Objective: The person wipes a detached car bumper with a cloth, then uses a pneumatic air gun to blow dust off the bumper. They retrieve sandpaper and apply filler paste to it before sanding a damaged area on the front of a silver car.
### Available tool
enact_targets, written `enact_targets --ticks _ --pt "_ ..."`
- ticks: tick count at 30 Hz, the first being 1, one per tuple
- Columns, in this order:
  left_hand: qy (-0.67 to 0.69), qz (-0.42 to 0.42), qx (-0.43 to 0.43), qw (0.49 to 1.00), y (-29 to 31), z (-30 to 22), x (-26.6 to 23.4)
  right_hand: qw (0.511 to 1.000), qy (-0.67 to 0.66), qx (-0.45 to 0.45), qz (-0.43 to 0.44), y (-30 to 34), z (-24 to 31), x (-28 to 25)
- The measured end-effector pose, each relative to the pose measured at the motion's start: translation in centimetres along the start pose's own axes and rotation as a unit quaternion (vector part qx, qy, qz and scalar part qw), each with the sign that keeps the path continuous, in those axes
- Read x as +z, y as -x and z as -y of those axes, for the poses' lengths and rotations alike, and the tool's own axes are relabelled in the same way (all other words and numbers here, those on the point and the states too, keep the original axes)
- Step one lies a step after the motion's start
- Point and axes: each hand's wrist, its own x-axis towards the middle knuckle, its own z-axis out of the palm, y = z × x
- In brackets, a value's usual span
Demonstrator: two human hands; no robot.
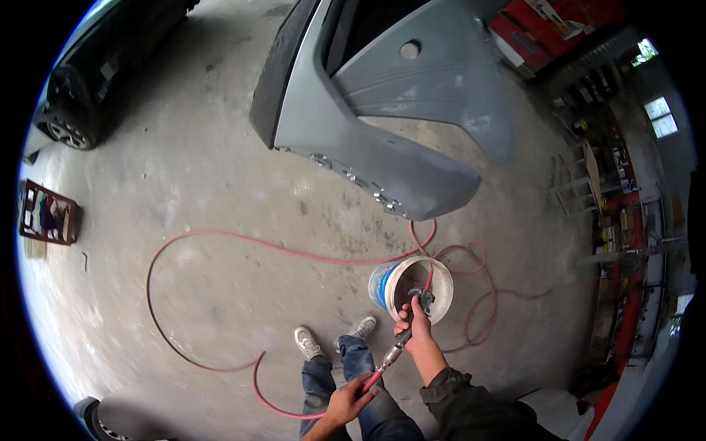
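Note:
My right hand is closed round the grip of a dark air blow gun, which has a thin red nozzle pointing away from me. A silver coupling joins the gun to a red air hose. Below the coupling, my left hand grips that hose. The gun's head overlaps the opening of a white bucket with a blue patch on its side. Whether the gun touches the bucket, I cannot tell.
Ahead, a grey car body panel hangs or stands above the concrete floor. Loops of hose lie left and right of the bucket. A crate and a dark car are at left; cluttered shelves line the right.

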Motion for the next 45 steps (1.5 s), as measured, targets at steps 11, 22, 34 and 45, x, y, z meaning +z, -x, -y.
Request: enact_targets --ticks 11,22,34,45 --pt "-0.117 0.046 0.095 0.988 3.5 -10.5 -4.0 0.990 -0.090 -0.049 0.099 12.6 -1.2 -0.1" --pt "-0.177 0.099 0.158 0.966 7.1 -17.9 -6.6 0.974 0.072 -0.066 0.203 23.7 5.2 -5.9" --pt "-0.265 0.101 0.142 0.948 10.9 -17.2 -0.3 0.997 0.014 -0.022 0.072 25.7 4.1 -10.8" --pt "-0.359 0.034 0.260 0.896 12.9 -16.3 -1.3 0.973 0.214 0.045 0.068 25.4 3.7 -14.2"
